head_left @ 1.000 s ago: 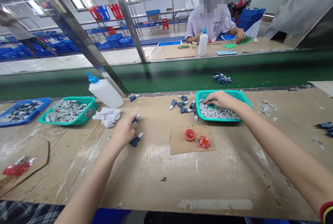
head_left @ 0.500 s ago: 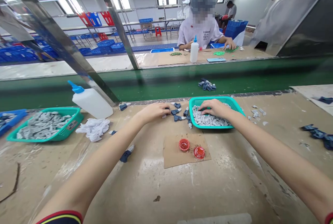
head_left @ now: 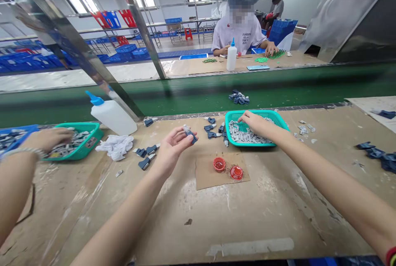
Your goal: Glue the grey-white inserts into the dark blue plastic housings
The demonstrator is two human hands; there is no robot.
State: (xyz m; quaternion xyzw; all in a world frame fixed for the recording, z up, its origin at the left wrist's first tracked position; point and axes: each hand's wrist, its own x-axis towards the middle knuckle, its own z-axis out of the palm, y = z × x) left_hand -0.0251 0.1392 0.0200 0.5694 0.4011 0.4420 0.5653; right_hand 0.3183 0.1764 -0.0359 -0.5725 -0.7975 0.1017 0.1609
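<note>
My left hand (head_left: 171, 150) is raised over the table, its thumb and fingers pinching a small dark blue plastic part with a grey tip (head_left: 191, 135). My right hand (head_left: 255, 123) dips into a green basket (head_left: 256, 144) of small grey plastic parts (head_left: 244, 136). Its fingers are bent together at the parts, and whether a piece is between them is hidden. Between my hands lie several blue-and-grey parts (head_left: 212, 135). Nearer to me, two red cups (head_left: 219, 164) rest on a cardboard piece (head_left: 206, 181).
At left, a co-worker's hand (head_left: 51, 139) reaches into another green basket (head_left: 85, 150). Beside it are a white cloth (head_left: 114, 147) and a white bottle with blue nozzle (head_left: 113, 117). A green belt (head_left: 192, 95) runs behind, with another person (head_left: 236, 35) across it.
My left hand has come up and towards me with a blue-and-grey part. My right hand stays in the basket. A co-worker's arm has entered at left, and more blue parts lie near it.
</note>
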